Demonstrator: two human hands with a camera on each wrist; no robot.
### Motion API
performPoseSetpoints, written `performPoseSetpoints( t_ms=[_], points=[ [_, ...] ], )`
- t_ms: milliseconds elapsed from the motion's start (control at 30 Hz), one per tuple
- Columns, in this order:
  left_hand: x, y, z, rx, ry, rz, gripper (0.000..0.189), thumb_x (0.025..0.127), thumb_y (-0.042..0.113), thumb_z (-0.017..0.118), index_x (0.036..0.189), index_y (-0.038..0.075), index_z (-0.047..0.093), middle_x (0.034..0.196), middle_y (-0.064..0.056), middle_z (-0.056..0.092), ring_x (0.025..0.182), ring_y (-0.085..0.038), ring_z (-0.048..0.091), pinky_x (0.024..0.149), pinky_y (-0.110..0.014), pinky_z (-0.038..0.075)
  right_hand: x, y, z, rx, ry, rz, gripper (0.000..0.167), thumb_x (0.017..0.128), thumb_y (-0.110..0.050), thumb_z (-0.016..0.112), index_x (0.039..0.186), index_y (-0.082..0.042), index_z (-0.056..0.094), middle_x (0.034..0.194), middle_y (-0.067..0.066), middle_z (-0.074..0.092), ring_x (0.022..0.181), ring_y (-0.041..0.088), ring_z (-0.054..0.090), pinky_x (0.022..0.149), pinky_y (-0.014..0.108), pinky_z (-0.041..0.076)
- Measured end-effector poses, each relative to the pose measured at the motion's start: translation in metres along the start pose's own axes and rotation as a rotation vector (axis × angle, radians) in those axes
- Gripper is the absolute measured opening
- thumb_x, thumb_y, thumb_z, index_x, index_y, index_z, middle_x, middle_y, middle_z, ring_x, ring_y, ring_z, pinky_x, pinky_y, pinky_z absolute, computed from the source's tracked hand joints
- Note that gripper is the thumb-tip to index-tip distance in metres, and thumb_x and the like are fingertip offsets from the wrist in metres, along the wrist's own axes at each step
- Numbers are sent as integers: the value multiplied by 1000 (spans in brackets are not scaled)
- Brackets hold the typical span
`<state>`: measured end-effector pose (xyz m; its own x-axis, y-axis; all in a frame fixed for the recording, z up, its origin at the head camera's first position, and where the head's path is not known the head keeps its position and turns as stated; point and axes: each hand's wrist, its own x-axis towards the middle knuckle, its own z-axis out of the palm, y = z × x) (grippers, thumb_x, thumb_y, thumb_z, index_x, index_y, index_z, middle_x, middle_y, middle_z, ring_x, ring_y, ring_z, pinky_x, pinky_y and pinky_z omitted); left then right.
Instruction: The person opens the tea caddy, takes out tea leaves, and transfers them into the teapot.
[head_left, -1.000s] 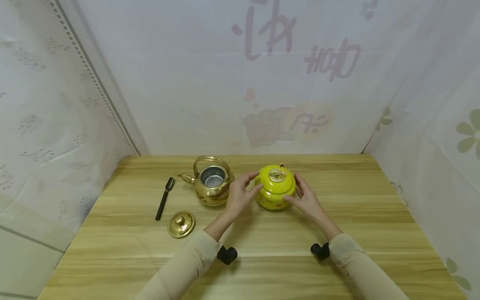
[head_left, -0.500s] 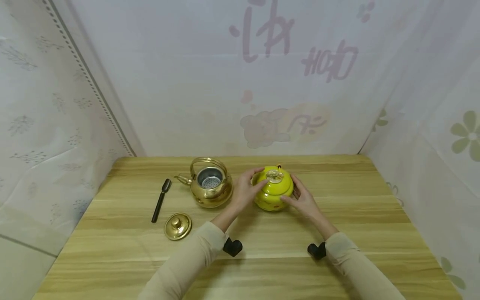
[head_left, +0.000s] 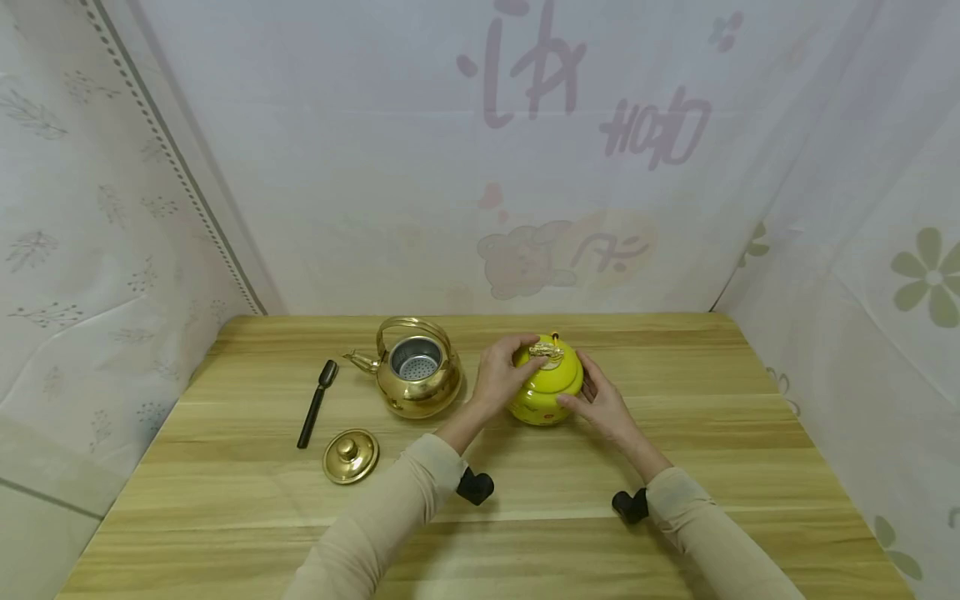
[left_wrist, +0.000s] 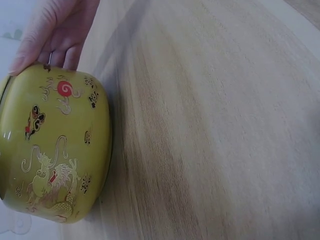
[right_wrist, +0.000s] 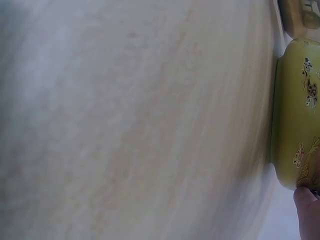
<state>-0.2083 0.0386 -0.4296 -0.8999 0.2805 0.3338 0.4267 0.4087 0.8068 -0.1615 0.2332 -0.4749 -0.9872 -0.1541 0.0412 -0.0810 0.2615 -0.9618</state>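
A yellow lidded ceramic jar stands on the wooden table, right of centre. On top of its lid is a gold ornamental knob. My left hand pinches that knob between thumb and fingers. My right hand holds the jar's right side, thumb in front and fingers behind. In the left wrist view, a gold dragon and red motifs decorate the jar, with the right hand at its far side. The right wrist view catches the jar and the right thumb against it.
A gold kettle with a strainer inside stands left of the jar. Its gold lid lies in front, and a dark tea scoop lies further left. Patterned cloth walls border the table at back and sides.
My left hand has moved from beside the jar up and right onto the lid's knob. My right hand keeps its hold on the jar's side. The view has shifted slightly.
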Motion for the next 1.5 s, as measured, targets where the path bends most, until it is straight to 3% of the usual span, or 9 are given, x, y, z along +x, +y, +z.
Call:
performPoseSetpoints(
  t_ms=[733, 1200, 1500],
  points=[
    [5, 3, 0, -19, 1, -57, 19, 84, 17, 71, 98, 4, 72, 108, -7, 70, 103, -18, 64, 88, -28, 51, -2, 2, 2, -4, 10, 2, 85, 89, -19, 66, 151, -3, 9, 156, 16, 13, 143, 30, 16, 114, 42, 19],
    [7, 1, 0, -53, -14, -70, 20, 84, 19, 70, 98, 4, 73, 109, -6, 70, 98, -17, 66, 80, -24, 53, -2, 1, 2, 0, 19, -8, 85, 88, -18, 66, 151, -3, 10, 156, 16, 15, 143, 30, 17, 114, 44, 19],
    [4, 0, 1, -77, 29, 0, 18, 84, 14, 70, 97, 2, 72, 108, -10, 70, 100, -21, 66, 81, -25, 54, -3, -1, 2, -14, 22, -5, 85, 88, -17, 67, 151, -4, 10, 155, 17, 16, 142, 31, 19, 114, 44, 20]
  ],
)
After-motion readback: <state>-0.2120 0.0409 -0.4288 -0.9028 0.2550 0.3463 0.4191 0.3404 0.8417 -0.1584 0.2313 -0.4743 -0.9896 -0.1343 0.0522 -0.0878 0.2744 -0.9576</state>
